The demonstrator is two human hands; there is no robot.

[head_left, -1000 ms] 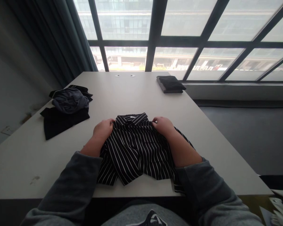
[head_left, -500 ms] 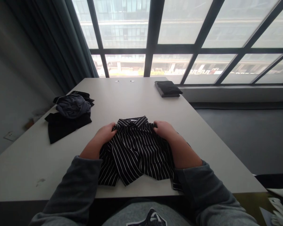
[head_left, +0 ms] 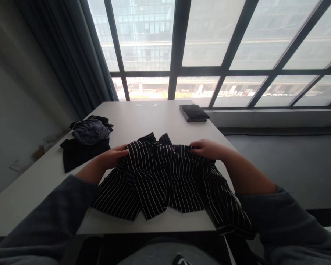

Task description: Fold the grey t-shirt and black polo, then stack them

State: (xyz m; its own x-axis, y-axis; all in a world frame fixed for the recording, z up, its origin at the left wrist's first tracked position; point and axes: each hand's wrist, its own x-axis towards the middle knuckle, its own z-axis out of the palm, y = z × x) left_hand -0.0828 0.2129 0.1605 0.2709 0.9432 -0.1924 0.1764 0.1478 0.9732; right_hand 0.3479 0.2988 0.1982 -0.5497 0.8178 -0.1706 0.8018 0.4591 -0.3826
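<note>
A black shirt with white stripes (head_left: 165, 176) lies on the table in front of me, its collar at the far side and its hem toward the near edge. My left hand (head_left: 114, 154) grips the shirt at its left shoulder, thumb and fingers closed on the cloth. At the opposite shoulder my right hand (head_left: 205, 149) pinches the fabric, with some fingertips hidden behind it. Both sleeves spread outward below my hands, and the right one hangs past the table's near edge.
The white table (head_left: 143, 119) reaches toward the windows. On its left lies a heap of dark clothes (head_left: 89, 136). A folded dark stack (head_left: 193, 112) sits near the far right edge. A dark curtain (head_left: 68, 48) hangs at the left.
My hands have moved apart, spreading the shirt's shoulders. Its sleeves now lie wider, and the collar, flat before, is bunched up behind the shoulder line. The view has tilted up slightly.
</note>
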